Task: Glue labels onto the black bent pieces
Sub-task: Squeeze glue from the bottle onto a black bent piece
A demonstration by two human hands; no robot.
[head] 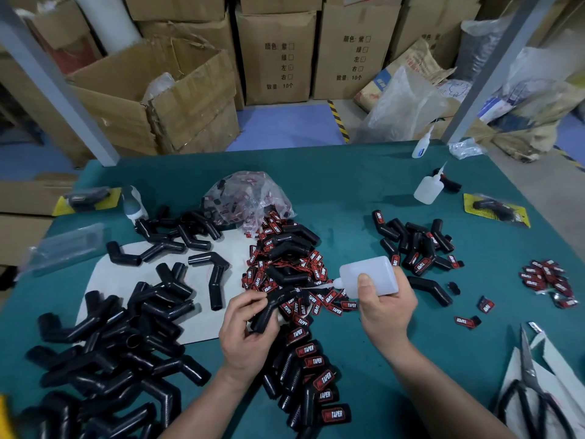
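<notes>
My left hand [245, 331] grips a black bent piece [269, 313] near the middle of the green table. My right hand [384, 307] holds a white glue bottle [370, 275] on its side, its nozzle pointing left at the upper end of that piece. A heap of red-and-black labels [285, 264] lies just behind the hands. Unlabelled black bent pieces [110, 340] are piled at the left. Labelled pieces [319, 375] lie between my forearms, and more of them [414, 245] sit at the right.
A plastic bag of labels [250, 198] sits mid-table. Two more glue bottles [427, 188] [422, 144] stand at the back right. Scissors [531, 384] lie at the right front on white paper. A small label pile [547, 277] is at far right. Cardboard boxes [152, 93] stand behind the table.
</notes>
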